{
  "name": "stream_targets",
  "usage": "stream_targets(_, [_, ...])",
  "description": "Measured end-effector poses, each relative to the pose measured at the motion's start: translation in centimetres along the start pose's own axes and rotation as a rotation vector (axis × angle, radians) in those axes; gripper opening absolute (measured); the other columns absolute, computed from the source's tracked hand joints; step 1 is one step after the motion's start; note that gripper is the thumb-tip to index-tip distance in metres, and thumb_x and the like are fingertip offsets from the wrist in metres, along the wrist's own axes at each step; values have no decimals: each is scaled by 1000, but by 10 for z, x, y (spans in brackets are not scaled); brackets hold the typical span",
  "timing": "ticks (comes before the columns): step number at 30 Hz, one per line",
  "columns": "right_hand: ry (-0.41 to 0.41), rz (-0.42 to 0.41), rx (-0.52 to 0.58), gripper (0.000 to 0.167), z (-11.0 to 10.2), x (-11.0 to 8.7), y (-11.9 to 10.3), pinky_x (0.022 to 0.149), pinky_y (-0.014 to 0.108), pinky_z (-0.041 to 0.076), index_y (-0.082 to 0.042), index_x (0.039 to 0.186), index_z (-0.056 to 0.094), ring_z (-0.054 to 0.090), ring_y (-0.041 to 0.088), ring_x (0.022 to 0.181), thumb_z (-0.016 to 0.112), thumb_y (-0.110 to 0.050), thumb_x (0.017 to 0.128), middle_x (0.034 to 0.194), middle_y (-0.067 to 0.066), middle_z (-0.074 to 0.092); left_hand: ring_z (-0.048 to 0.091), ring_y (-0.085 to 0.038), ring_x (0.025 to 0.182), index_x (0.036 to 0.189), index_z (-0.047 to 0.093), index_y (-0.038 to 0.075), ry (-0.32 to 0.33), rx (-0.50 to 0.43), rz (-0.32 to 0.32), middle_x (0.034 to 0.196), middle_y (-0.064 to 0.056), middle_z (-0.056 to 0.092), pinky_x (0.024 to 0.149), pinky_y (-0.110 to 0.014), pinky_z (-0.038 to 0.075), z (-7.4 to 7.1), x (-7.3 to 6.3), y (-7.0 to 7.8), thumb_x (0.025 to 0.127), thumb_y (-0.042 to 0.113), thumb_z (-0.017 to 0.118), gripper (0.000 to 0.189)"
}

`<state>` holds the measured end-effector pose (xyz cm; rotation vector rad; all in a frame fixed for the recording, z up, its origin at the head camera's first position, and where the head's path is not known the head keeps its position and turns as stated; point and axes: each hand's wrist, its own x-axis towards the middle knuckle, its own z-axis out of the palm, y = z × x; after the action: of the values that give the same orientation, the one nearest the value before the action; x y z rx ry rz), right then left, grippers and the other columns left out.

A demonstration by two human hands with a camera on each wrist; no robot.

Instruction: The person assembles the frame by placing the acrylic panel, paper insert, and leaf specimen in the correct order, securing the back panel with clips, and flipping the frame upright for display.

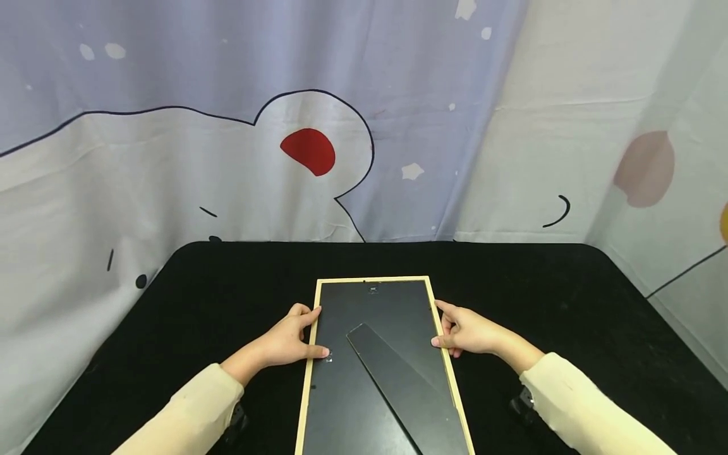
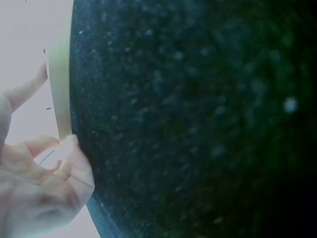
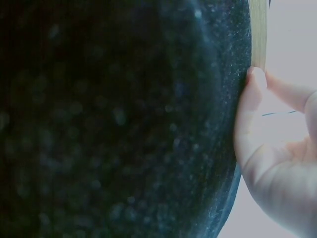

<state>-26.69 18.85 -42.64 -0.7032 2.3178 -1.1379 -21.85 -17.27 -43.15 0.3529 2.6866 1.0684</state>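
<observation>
A picture frame (image 1: 335, 411) with a pale wooden rim shows its black back in the head view, its lower end cut off by the view's bottom edge. An easel leg (image 1: 392, 370) lies slantwise across that back. My left hand (image 1: 287, 340) grips the left rim, thumb over the black backing and index finger along the outer side. On the opposite side, my right hand (image 1: 469, 330) pinches the right rim between thumb and fingers. Both wrist views show a strip of the pale rim (image 2: 60, 94) at the fingertips.
A black-covered table (image 1: 580, 291) with rounded far corners spreads around the frame. Behind it hangs a patterned curtain (image 1: 227, 164) in white and lavender, and more printed cloth runs down the right side. Small dark wrist devices (image 1: 522, 404) show under the sleeves.
</observation>
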Motion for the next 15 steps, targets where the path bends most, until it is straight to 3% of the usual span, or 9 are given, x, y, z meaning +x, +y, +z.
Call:
stream_targets(5, [-8, 66, -57, 91, -4, 4, -8, 54, 31, 53, 17, 145, 14, 59, 16, 55, 74, -11, 83, 71, 6, 55, 42, -17, 75, 145, 31, -10, -14, -2, 13, 115, -13, 41, 62, -26, 39, -4, 0, -1, 75, 27, 82, 94])
stream_targets(9, [-22, 142, -196, 97, -10, 10, -21, 54, 29, 50, 14, 145, 16, 55, 14, 55, 79, -16, 79, 69, 5, 56, 44, -19, 79, 146, 28, -10, -16, -28, 13, 125, -17, 42, 65, -28, 40, -4, 0, -2, 71, 29, 85, 102])
stream_targets(12, [0, 132, -320, 98, -15, 21, -32, 56, 27, 45, 12, 146, 19, 51, 13, 58, 81, -21, 77, 71, 4, 55, 43, -20, 83, 146, 27, -11, -19, -44, 18, 126, -18, 41, 68, -30, 40, -4, -1, -4, 68, 27, 87, 106])
stream_targets(15, [36, 82, -389, 95, -21, 38, -42, 63, 28, 42, 9, 147, 25, 48, 14, 66, 81, -23, 77, 82, 9, 54, 42, -21, 84, 146, 27, -10, -17, -60, 26, 122, -15, 41, 67, -29, 39, -3, -2, -4, 67, 25, 88, 106])
